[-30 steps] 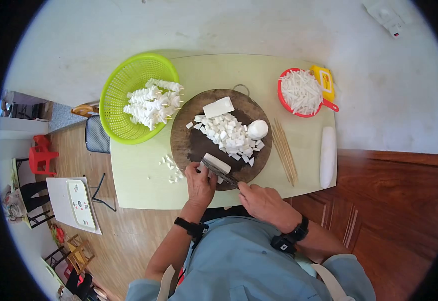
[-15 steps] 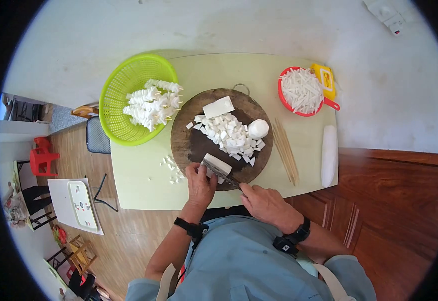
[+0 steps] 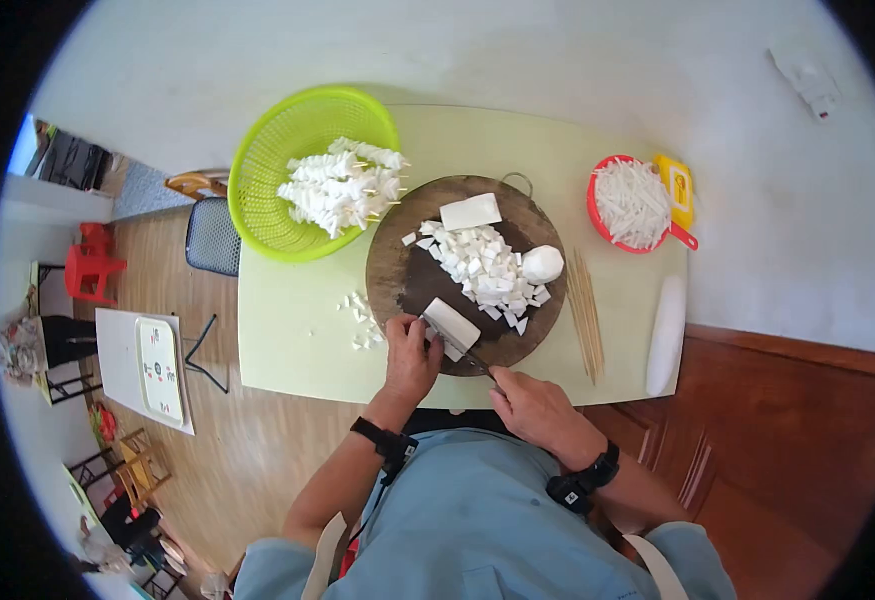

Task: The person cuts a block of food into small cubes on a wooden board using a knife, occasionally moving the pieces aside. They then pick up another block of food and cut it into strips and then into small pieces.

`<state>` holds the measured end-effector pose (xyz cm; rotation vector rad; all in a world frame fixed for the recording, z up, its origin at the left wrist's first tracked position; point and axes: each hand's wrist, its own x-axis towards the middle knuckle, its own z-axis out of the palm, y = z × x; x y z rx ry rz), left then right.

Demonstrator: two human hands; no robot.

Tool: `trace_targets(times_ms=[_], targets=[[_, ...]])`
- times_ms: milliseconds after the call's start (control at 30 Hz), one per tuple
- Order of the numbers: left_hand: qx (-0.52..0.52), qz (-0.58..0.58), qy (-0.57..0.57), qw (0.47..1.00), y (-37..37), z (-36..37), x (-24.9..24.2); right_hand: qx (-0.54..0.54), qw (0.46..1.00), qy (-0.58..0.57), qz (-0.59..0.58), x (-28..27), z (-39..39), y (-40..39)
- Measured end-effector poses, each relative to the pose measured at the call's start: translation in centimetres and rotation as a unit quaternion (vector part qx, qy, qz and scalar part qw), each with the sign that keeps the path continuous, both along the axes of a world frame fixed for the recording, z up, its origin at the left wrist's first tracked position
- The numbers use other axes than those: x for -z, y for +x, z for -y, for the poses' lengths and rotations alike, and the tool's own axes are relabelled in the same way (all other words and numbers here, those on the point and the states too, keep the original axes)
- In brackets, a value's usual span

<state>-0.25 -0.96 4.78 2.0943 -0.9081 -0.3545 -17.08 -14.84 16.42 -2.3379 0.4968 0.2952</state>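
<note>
On the front part of the round wooden chopping board (image 3: 397,255) lies a block of peeled white radish (image 3: 454,322). My left hand (image 3: 412,362), fingers bent, grips the block's left end beside the blade. My right hand (image 3: 542,408) is closed round the handle of a knife (image 3: 465,352), whose blade runs along the block's near side. Farther back on the board are a heap of diced radish (image 3: 487,265), a flat radish slab (image 3: 470,211) and a rounded radish end (image 3: 542,264).
A green basket (image 3: 257,180) of skewered white pieces (image 3: 342,185) stands left. Bamboo skewers (image 3: 585,315) and a whole white radish (image 3: 666,335) lie right of the board. Behind them are a red strainer (image 3: 593,215) of radish strips and a yellow pack (image 3: 675,190). Scraps (image 3: 359,318) lie left.
The camera view has shifted, so the table's things appear farther right. Both hands stay at the block with the knife; the blade now sits along its near side rather than across its top.
</note>
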Motion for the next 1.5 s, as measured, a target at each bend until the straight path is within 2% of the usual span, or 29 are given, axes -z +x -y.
trace_targets(times_ms=[200, 467, 567, 633, 733, 867, 1167, 1367, 1500], targets=[[-0.020, 0.004, -0.003, 1.000, -0.1, 0.1, -0.2, -0.004, 1.000, -0.008, 0.029, 0.2, -0.1, 0.1], [-0.047, 0.015, -0.019, 0.999, -0.8, -0.3, 0.1, -0.012, 0.999, -0.011, -0.038, -0.7, 0.0, 0.9], [-0.063, 0.018, 0.012, 0.998, -1.2, -0.7, -0.1, -0.015, 0.999, -0.010, -0.049, -0.7, 0.0, 1.0], [-0.061, -0.072, 0.023, 0.995, -1.3, -0.6, -0.3, -0.013, 0.999, -0.012, -0.036, -0.7, -0.2, 1.0], [-0.069, -0.110, 0.012, 0.991, -1.3, -0.6, -0.3, -0.012, 1.000, -0.016, -0.021, -0.7, -0.2, 1.1], [-0.087, -0.137, -0.006, 0.987, -1.5, -0.5, -0.3, -0.021, 0.999, -0.020, -0.021, -0.8, -0.1, 1.3], [-0.090, -0.195, 0.035, 0.976, -1.2, 0.0, -1.3, -0.031, 0.996, -0.012, -0.084, -1.8, 0.1, 3.2], [-0.092, -0.189, 0.055, 0.976, -1.3, 0.3, -1.4, -0.032, 0.996, 0.000, -0.088, -0.3, 0.3, 3.6], [-0.093, -0.191, 0.064, 0.975, -1.1, 0.5, -1.2, -0.013, 0.998, -0.001, -0.065, 3.5, 0.3, 2.5]])
